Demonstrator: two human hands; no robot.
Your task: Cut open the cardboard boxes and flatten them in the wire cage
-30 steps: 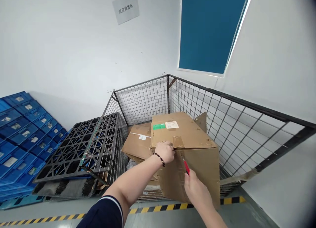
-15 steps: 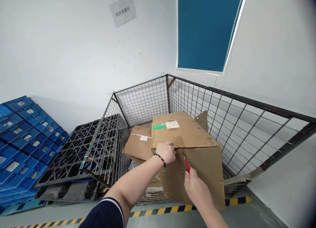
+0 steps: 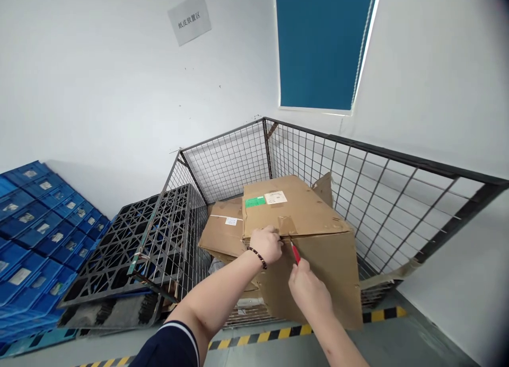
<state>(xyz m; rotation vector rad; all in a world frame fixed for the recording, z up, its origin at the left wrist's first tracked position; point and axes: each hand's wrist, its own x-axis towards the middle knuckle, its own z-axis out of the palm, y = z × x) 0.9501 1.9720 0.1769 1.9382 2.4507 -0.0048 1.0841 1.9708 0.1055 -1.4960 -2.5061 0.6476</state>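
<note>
The right hand [image 3: 310,290] is gripping a slim red-handled tool [image 3: 296,253] at the brown cardboard box [image 3: 334,263], while the left hand [image 3: 267,246], its grip unclear from here, should be avoiding the tip.

Blue crates [image 3: 43,229] and black pallets [image 3: 135,226] by a white wall [image 3: 99,91]
Crates stand stacked at left; higher up are a paper sign [image 3: 189,18] and blue blind [image 3: 322,49]; striped tape [image 3: 274,335] crosses the floor [image 3: 254,354].
</note>
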